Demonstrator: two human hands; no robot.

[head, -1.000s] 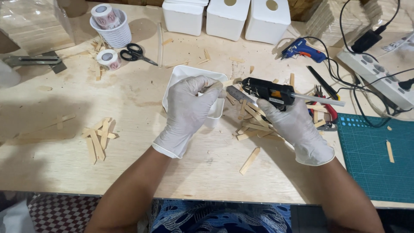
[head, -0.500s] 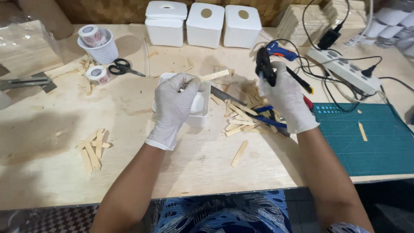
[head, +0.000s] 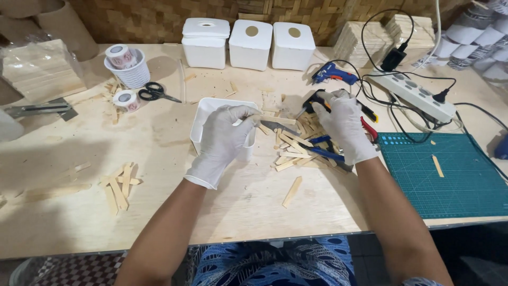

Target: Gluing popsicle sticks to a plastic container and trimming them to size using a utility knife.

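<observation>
Left hand point(head: 225, 139): gloved, centre of the frame, resting on the white box point(head: 206, 114), fingers pinched on a wooden stick point(head: 275, 120).
Right hand point(head: 345, 125): gloved, right of centre, closed around a black glue gun point(head: 313, 101).
Stick pile point(head: 296, 148): loose on the table, between the two hands.
Cutting mat point(head: 450, 175): green, right edge.
Scissors point(head: 156, 93): upper left, beside a basket point(head: 129, 74) with tape rolls.
Power strip point(head: 413, 95): upper right.
</observation>
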